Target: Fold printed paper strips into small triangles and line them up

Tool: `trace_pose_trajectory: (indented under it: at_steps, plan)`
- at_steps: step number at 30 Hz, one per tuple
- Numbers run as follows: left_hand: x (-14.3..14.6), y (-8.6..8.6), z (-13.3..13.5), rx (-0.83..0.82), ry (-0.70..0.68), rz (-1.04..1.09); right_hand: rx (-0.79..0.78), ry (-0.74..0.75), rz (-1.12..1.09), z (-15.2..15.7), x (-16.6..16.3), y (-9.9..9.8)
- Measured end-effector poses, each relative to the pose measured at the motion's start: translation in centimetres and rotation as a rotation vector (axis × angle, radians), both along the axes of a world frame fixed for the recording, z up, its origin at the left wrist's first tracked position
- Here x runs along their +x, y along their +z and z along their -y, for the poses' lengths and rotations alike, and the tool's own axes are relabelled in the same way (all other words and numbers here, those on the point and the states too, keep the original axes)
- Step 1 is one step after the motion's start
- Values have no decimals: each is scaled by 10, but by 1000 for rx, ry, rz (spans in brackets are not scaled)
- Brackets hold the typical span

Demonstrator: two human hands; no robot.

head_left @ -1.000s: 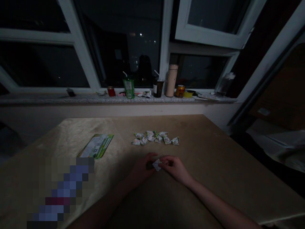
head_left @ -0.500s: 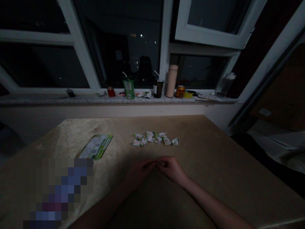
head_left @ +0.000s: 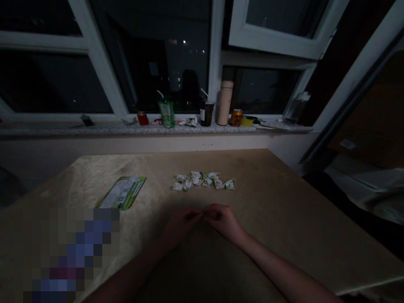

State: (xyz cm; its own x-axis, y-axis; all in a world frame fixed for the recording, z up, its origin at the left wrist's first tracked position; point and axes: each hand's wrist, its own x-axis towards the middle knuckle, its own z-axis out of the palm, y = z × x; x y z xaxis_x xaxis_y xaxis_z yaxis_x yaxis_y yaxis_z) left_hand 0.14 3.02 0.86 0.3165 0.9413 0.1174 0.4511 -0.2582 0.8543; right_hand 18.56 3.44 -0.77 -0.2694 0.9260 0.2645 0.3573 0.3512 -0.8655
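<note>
My left hand [head_left: 182,223] and my right hand [head_left: 224,219] rest together on the tan table [head_left: 284,210], fingertips meeting in a pinch. What they pinch is hidden in the dim light; a small folded paper piece was between them a second ago. A little beyond the hands lies a row of several small folded paper pieces [head_left: 203,181], printed white and green. A green and white leaflet [head_left: 123,192] lies flat to the left of that row.
A stone window sill [head_left: 94,128] runs behind the table with a green cup [head_left: 166,113], a dark cup [head_left: 207,113], a tall beige flask [head_left: 224,103], small cans and a clear bottle [head_left: 295,110]. A blurred patch covers the table's near left.
The small white folded piece seen between my fingers a second ago is now covered by the closed fingertips. The view has tilted slightly; the hands stay in place.
</note>
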Motion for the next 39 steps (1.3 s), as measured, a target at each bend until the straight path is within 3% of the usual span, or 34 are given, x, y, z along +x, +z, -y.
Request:
trace_pose_trajectory:
  at_steps: [9, 24, 30, 36, 39]
  plan:
    - [1, 5, -2, -81, -20, 176, 116, -27, 21, 3, -2, 1]
    - [2, 4, -4, -108, -38, 258, 142, -34, -23, 5, -6, 5]
    - [1, 4, -4, -84, -30, 257, 111, -48, 2, 8, -8, 10]
    - [0, 3, -4, -65, -19, 231, -92, -48, -43, 8, -9, 7]
    - [0, 1, -4, -58, -25, 229, -102, -34, -61, 8, -9, 4]
